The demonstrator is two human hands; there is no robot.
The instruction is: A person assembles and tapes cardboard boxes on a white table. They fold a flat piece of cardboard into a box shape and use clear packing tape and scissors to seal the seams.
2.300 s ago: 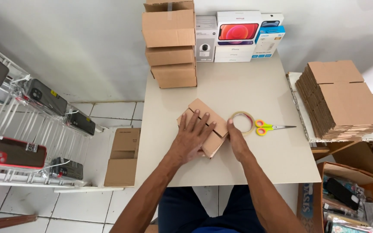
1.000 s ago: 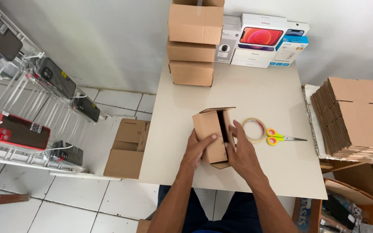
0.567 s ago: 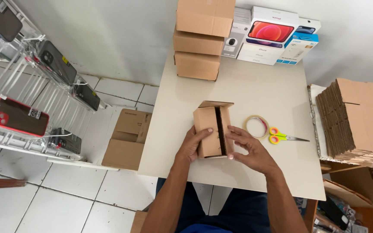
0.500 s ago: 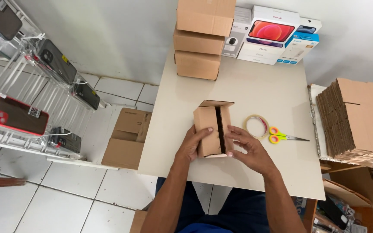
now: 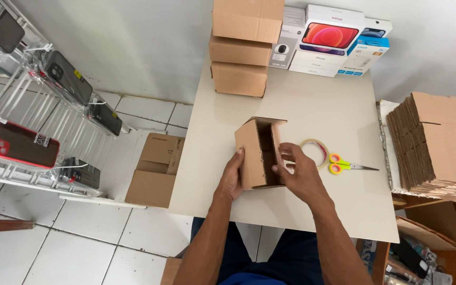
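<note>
A small cardboard box (image 5: 254, 153) stands upright on the worktop (image 5: 312, 105), a little back from the near edge and roughly midway between the left and right edges. Its top is open, with a dark slot showing between the flaps. The left hand (image 5: 231, 179) is wrapped around the box's near left side, fingers pressed flat to the cardboard. The right hand (image 5: 299, 174) is curled at the box's right side, its fingertips (image 5: 279, 168) hooked over the edge of the opening.

Just to the right of that hand a roll of clear tape (image 5: 315, 152) lies flat, and beside it a pair of scissors (image 5: 347, 165) with yellow and red handles, blades pointing toward the right edge. At the far left corner sits a stack of closed cardboard boxes (image 5: 244, 47), with white phone boxes (image 5: 325, 45) next to it along the far edge. Off the right edge, a pile of flattened cartons (image 5: 439, 142) rests on a separate surface.
</note>
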